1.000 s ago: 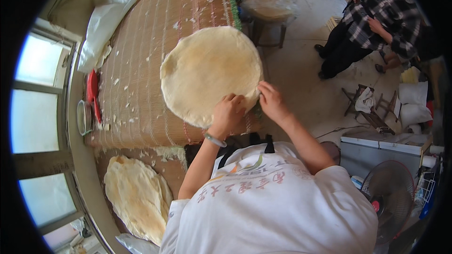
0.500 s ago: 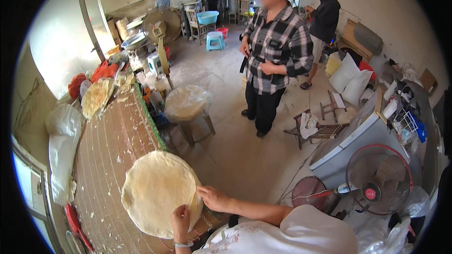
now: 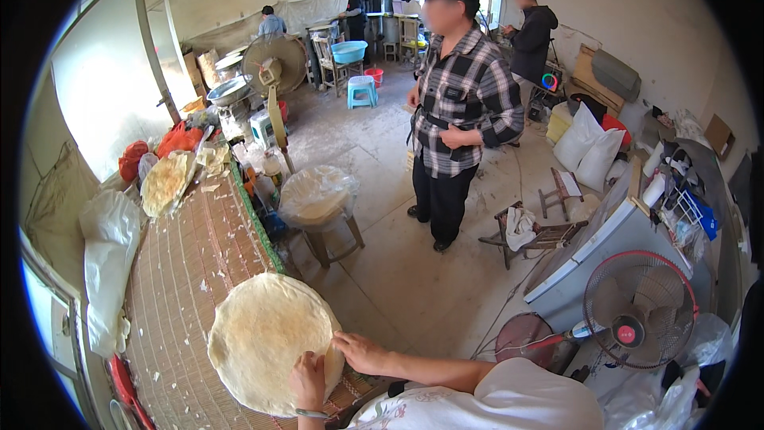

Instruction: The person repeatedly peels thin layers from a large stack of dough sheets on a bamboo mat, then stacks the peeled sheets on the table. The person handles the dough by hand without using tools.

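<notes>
- Concrete floor [image 3: 382, 287], spreading through the room; on it, farther back, stand a blue stool [image 3: 362, 91] and a chair near a light-blue basin [image 3: 348, 52];
- Long table [image 3: 183, 287], covered by a brown woven mat scattered with pale flakes; a green edging runs down its right side, and a flat browned piece [image 3: 167, 181] lies at its far end beside red bags [image 3: 179, 138];
- Person in a checked shirt [image 3: 461, 103], standing past the table in a dark cap, one hand at the waist; others are farther back;
- Round fan [image 3: 639, 310], red-rimmed, at the right near a grey cabinet [image 3: 609, 247];
- Round dough sheet [image 3: 270, 342], pale and lightly browned, lying flat on the near end of the mat, its right rim beneath the wearer's hands;
- Small stool [image 3: 320, 227], just right of the table, bearing a plastic-wrapped round stack [image 3: 318, 197];
- Right hand [image 3: 360, 353], nearly closed, thumb and fingertips pinching the sheet's right rim;
- Left hand [image 3: 307, 382], half closed, fingers curled over the sheet just beside the right hand; whether it grips a fold, I cannot tell;
- Bracelet [image 3: 312, 413], pale, around the left wrist.
</notes>
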{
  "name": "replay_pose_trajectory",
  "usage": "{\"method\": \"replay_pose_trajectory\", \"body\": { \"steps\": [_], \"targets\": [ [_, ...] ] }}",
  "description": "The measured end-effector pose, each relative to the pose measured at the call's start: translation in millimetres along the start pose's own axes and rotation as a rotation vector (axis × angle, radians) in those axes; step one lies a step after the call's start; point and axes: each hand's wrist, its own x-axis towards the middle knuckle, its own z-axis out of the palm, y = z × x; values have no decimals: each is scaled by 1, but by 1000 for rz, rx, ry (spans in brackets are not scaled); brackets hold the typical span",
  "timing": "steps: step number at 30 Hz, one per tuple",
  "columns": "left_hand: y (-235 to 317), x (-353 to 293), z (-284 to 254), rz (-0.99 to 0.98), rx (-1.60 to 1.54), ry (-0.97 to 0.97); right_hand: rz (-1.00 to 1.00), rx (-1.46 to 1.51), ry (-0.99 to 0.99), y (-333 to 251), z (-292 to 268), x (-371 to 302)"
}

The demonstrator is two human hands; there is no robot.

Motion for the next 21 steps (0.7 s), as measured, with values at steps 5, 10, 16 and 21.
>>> {"method": "replay_pose_trajectory", "body": {
  "steps": [5, 10, 16, 21],
  "targets": [
    [-24, 28, -9, 177, -122, -47, -21, -36, 24, 11, 12, -7],
    [-55, 71, -59, 52, -223, 90, 8, -22, -29, 8, 6, -7],
    [-71, 109, -132, -74, -151, 169, -31, -29, 18, 4, 5, -7],
    [-63, 109, -142, -64, -144, 169, -26, 12, 22, 3, 0, -6]
  ]
}}
